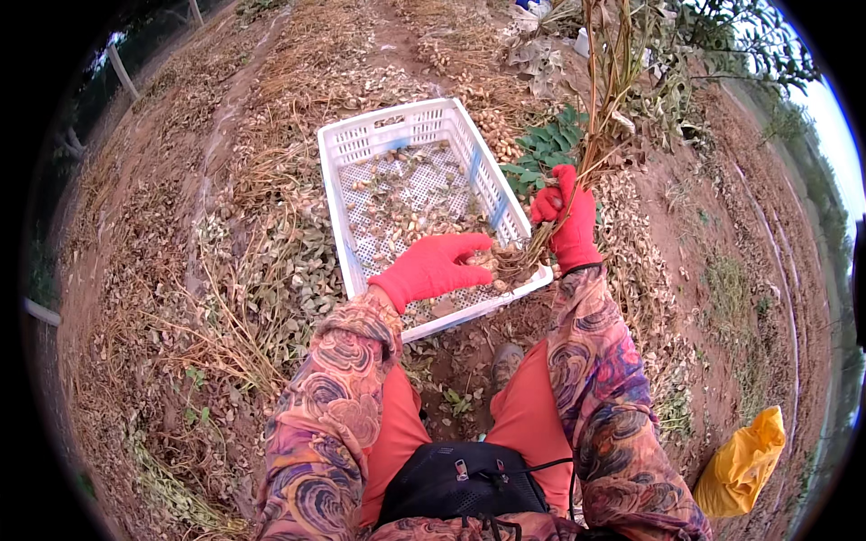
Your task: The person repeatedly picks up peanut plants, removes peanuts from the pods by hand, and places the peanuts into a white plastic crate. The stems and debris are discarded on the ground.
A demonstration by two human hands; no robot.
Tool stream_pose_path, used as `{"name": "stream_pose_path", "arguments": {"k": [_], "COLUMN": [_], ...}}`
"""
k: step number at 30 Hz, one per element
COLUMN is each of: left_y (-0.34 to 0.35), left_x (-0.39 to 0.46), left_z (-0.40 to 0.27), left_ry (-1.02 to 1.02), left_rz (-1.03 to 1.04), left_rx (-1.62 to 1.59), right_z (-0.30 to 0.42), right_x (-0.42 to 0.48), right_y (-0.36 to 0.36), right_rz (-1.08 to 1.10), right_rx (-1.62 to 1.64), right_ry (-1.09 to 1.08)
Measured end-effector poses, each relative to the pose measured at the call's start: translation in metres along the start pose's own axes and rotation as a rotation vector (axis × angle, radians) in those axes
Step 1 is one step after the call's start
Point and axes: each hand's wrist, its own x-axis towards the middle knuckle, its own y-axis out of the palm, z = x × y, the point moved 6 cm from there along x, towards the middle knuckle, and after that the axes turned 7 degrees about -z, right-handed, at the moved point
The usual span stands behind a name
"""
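Note:
My right hand, in a red glove, grips the stems of a dried peanut plant. The stalks rise above the hand, and the root end with peanut pods hangs over the near right corner of a white plastic crate. My left hand, also in a red glove, is at the left of these pods, thumb and fingers apart around their edge; whether it grips any pod I cannot tell. Loose peanuts and dry leaf bits lie on the crate's perforated floor.
Dry peanut vines and leaves cover the ground around the crate. More peanuts lie beyond its right wall, near a green leafy plant. A yellow bag sits at the lower right. A leafy branch hangs at the upper right.

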Motion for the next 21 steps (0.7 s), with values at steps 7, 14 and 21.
{"name": "stream_pose_path", "arguments": {"k": [7,14,21], "left_y": [0.011,-0.064,0.005], "left_x": [0.013,0.030,0.016], "left_z": [0.004,0.073,-0.002], "left_ry": [0.040,-0.134,0.304], "left_rz": [-0.203,-0.556,-0.028], "left_rx": [0.113,0.190,0.112], "right_z": [0.003,0.012,0.006], "right_x": [0.001,0.003,0.006], "right_y": [-0.002,-0.013,-0.009], "right_rz": [-0.083,-0.166,-0.100], "right_rx": [0.091,0.101,0.204], "right_ry": [-0.054,-0.108,-0.065]}}
